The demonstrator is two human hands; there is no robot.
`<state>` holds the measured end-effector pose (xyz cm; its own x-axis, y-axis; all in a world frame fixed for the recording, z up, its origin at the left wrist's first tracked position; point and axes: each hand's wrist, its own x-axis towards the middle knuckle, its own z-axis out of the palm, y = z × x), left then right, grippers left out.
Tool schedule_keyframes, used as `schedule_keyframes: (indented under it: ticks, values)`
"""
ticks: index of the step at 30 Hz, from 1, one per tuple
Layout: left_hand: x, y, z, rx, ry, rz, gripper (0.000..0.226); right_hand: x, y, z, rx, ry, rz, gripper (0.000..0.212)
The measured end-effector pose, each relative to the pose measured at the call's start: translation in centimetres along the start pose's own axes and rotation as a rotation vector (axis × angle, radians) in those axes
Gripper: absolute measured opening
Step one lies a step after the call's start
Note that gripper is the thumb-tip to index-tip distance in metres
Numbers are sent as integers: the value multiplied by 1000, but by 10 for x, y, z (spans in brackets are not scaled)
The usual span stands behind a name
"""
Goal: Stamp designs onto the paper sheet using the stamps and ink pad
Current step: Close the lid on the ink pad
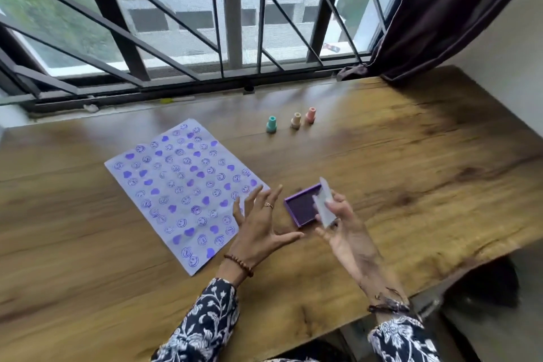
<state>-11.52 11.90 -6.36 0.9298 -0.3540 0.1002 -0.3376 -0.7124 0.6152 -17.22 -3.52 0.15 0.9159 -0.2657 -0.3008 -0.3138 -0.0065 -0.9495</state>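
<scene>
A white paper sheet [182,185] lies on the wooden table, covered with purple smiley and heart prints. To its right sits the purple ink pad [299,209], uncovered. My right hand [346,229] holds the pad's clear lid [324,203], tilted over the pad's right edge. My left hand [261,220] hovers with fingers spread between the sheet's lower right corner and the pad, holding nothing. Three stamps stand farther back: a teal stamp [271,124], a beige stamp [296,120] and a pink stamp [310,115].
A barred window [235,23] runs along the table's far edge. A dark curtain [440,15] hangs at the back right corner. The table's right front edge [458,270] slants toward me, with dark floor beyond it.
</scene>
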Motion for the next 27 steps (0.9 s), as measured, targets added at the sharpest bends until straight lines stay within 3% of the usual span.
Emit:
schedule_keyframes:
  ticks: [1, 3, 6, 12, 27]
  values:
    - [3, -4, -1, 40, -15, -2, 99, 1, 3, -1, -5, -3, -13, 42]
    - [9, -12, 0, 123, -72, -8, 100, 5, 13, 0, -240, 130, -1, 69]
    - [16, -15, 4, 83, -122, 14, 88, 8, 25, 3, -575, 237, -39, 86]
    - [21, -12, 6, 6, -140, 5, 60, 20, 30, 3, -697, 192, -58, 92]
    - [21, -15, 8, 1, -146, -2, 57, 25, 40, 9, -765, 170, -125, 98]
